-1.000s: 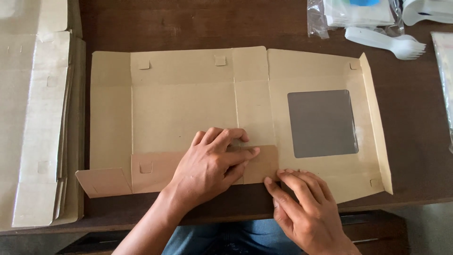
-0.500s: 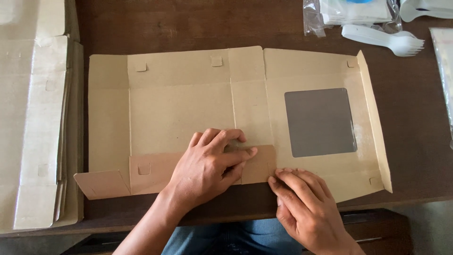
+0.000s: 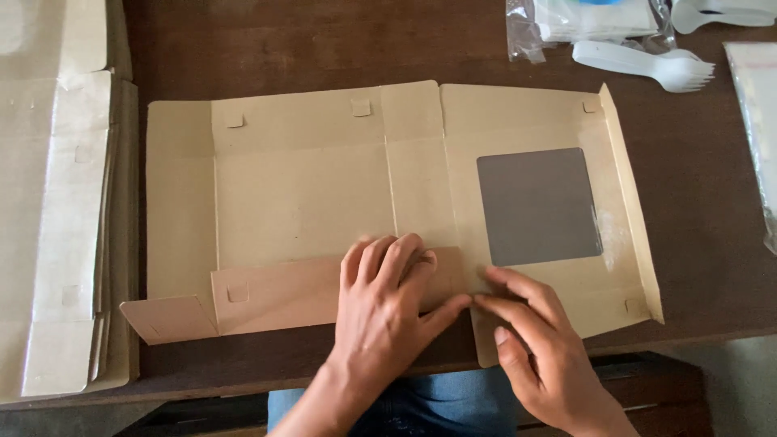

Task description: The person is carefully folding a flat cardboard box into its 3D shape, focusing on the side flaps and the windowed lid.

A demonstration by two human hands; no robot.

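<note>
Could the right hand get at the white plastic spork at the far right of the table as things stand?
Probably yes. The right hand rests on the near edge of the flat cardboard box blank, holding nothing, and only the low flat blank and bare table lie between it and the white plastic spork.

The flat cardboard box blank [image 3: 340, 194] covers most of the dark wooden table [image 3: 696, 243]. Above the blank, a bare strip of table is free for a hand to pass. To the right of the blank there is another free strip, but a clear plastic bag [image 3: 753, 121] closes it at the far edge. Above the blank's right corner, a white plastic spork [image 3: 647, 66] and a packet of napkins [image 3: 583, 20] block the way. Left of the blank, a stack of flat cardboard blanks [image 3: 61, 202] lies just beside it. The blank's right flap [image 3: 631, 202] stands up tilted. 2 hands, left hand [image 3: 384, 311] and right hand [image 3: 538, 344], occupy the blank's near edge.
</note>
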